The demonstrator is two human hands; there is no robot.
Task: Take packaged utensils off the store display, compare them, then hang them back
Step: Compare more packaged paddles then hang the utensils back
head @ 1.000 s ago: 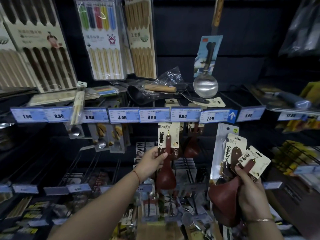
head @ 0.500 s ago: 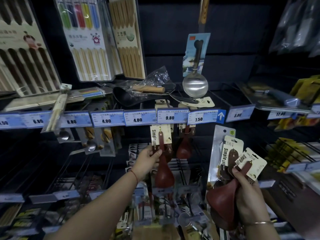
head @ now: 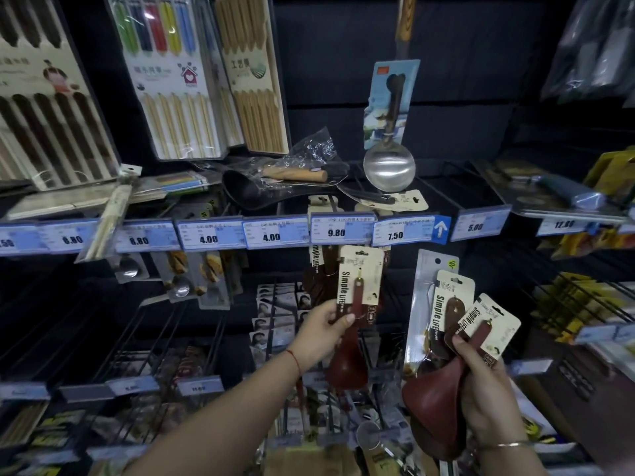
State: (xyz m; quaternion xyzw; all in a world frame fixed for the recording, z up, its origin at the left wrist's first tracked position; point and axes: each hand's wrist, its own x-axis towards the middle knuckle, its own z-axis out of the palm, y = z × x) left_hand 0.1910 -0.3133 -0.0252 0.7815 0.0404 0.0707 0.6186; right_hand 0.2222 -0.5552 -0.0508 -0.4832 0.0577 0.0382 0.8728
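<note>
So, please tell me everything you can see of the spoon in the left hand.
The carded spoon is dark reddish-brown, seemingly wood, with a slim handle and a rounded bowl hanging down. It is fixed to a cream card printed "Simple LIFE". The left hand pinches the card's lower edge and handle, holding it upright under the 9.80 price tag, before similar hanging packs.

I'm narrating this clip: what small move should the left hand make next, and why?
Probably draw the carded wooden spoon toward the right hand to compare: the left hand pinches its card below the 9.80 price tag, while the right holds similar spoons.
</note>
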